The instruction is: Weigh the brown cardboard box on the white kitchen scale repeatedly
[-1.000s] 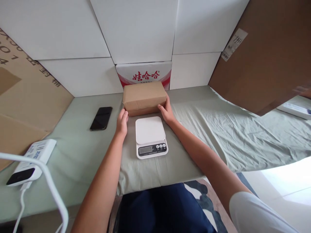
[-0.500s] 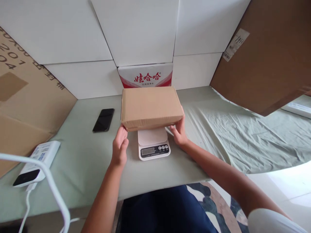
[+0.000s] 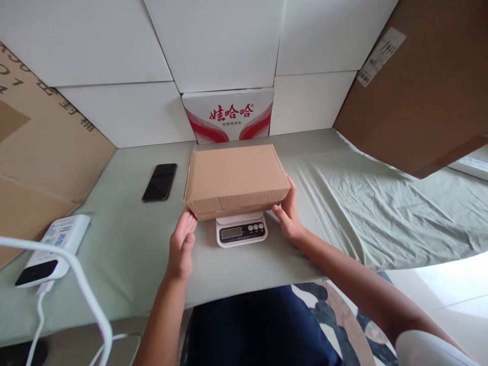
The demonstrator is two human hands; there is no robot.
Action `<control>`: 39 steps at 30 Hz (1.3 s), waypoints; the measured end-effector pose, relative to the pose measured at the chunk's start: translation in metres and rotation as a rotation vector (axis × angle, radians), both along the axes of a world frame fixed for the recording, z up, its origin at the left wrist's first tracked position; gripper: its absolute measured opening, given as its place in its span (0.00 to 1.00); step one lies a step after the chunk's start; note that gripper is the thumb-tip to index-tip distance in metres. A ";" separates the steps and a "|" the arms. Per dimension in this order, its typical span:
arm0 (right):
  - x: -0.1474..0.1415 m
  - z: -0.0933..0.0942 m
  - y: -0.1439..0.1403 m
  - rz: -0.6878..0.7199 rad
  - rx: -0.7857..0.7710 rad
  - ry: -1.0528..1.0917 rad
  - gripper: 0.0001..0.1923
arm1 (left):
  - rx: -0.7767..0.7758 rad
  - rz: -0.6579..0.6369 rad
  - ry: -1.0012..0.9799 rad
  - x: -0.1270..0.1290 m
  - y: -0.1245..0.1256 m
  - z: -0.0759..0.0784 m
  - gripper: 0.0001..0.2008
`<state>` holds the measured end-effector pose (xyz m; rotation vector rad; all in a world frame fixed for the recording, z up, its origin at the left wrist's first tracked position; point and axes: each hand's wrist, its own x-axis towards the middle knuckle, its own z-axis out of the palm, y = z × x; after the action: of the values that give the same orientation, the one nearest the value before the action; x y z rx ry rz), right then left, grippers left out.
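A closed brown cardboard box (image 3: 237,175) covers the platform of a white kitchen scale (image 3: 242,233). The scale's display and buttons show below the box's front edge. Whether the box rests on the platform or hangs just above it, I cannot tell. My left hand (image 3: 182,246) has its fingers under the front left corner, thumb raised off the cardboard. At the front right corner, my right hand (image 3: 287,216) grips the box, fingers along its side and thumb by the lower front edge.
A black phone (image 3: 159,182) lies left of the box. Farther left is a white power strip or adapter (image 3: 57,246) with a white cable (image 3: 82,284). A printed carton (image 3: 231,117) stands behind, and large cardboard panels (image 3: 415,86) flank the cloth-covered table (image 3: 213,284).
Both hands have brought the box down and nearer, over the scale. It now hides most of the platform, and more of the printed carton behind shows. The camera view has shifted slightly.
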<state>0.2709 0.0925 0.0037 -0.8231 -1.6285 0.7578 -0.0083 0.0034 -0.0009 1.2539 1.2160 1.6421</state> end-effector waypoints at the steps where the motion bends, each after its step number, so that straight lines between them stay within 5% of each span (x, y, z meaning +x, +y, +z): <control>1: 0.000 0.001 0.000 -0.004 -0.007 0.008 0.42 | -0.001 0.008 -0.004 0.000 0.000 0.000 0.40; 32: 0.003 0.014 0.003 0.022 -0.024 0.047 0.40 | 0.008 -0.005 0.070 0.002 0.000 0.002 0.39; 36: 0.001 0.034 0.008 0.012 0.009 0.029 0.40 | 0.088 0.014 0.060 0.000 0.014 0.020 0.37; 39: -0.005 0.056 0.031 -0.065 0.111 0.020 0.40 | 0.160 0.030 0.029 -0.002 0.046 0.043 0.33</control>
<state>0.2654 0.1232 0.0596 -0.7825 -1.6031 0.6226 -0.0108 0.0499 0.0422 1.3671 1.1433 1.7778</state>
